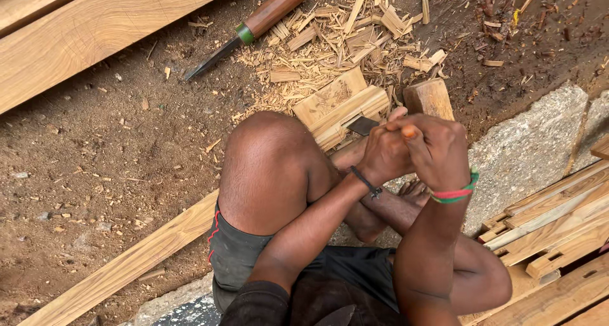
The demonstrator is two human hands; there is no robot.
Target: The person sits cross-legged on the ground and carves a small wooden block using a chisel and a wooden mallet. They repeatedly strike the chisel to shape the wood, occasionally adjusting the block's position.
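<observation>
My left hand [382, 153], with a black wrist cord, is closed around a chisel whose dark flat blade [363, 125] rests on a notched pale wood piece [342, 107] on the ground. My right hand [439, 147], wearing a red and green band, is closed tight against the left. It appears to grip a chunky wooden mallet [429, 98] that sticks up just above its knuckles. An orange handle end [410, 133] shows between the two hands. My bent knee [269, 167] hides the near part of the wood piece.
A second chisel [254, 25] with a brown handle and green ring lies on the dirt at the top. Wood chips [355, 34] lie heaped behind the workpiece. Planks lie at top left [95, 28], under my leg [139, 256], and stacked at right [558, 224]. A concrete slab [533, 148] sits at right.
</observation>
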